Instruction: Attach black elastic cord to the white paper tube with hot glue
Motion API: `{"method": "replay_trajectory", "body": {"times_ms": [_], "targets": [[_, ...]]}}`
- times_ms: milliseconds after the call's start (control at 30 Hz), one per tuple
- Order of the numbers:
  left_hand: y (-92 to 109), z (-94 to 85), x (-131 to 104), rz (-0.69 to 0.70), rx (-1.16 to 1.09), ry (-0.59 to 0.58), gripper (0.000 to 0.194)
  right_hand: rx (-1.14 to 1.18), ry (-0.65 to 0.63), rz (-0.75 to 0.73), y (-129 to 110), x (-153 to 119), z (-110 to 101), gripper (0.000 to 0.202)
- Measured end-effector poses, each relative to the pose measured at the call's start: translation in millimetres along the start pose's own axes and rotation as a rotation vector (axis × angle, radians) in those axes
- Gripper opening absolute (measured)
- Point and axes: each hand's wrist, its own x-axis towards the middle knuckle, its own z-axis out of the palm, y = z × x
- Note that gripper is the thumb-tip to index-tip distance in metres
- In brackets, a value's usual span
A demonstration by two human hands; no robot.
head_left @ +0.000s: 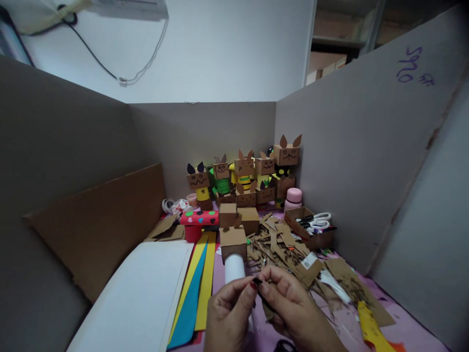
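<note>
At the bottom centre, my left hand (pixel 231 313) and my right hand (pixel 289 305) meet, their thumbs and fingertips pinched on a small dark piece (pixel 257 281). A dark brownish strip (pixel 269 310) hangs beneath the right hand's fingers. Just beyond the hands lies a white paper tube (pixel 234 269) with a cardboard box head (pixel 233 242) at its far end. Part of a black scissors handle (pixel 285 346) shows below the right hand.
White sheets (pixel 135 293) with yellow and blue paper (pixel 190 303) lie left. Cardboard scraps (pixel 280 244) and a box of scissors (pixel 311 234) are right. Cardboard animal figures (pixel 244 168) and a pink bottle (pixel 293 198) stand behind. Grey partitions (pixel 205 132) surround the table.
</note>
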Motion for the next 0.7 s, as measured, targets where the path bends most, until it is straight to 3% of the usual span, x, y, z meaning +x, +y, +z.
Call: {"method": "replay_trajectory", "body": {"times_ms": [433,600,700], "targets": [[12.1,-5.3,-0.7,0.143,0.173,-0.154,0.014,-0.157,0.015,0.074,-15.0,-4.8,-2.9,0.044],[12.1,-3.4,-3.5,0.187,0.210,-0.118,0.010,-0.130,-0.005,0.100,-15.9,-4.7,-3.4,0.049],[7.7,-1.7,-2.6,0.119,0.061,-0.085,0.015,-0.099,-0.001,0.086,-15.4,-4.1,-2.7,0.043]]}}
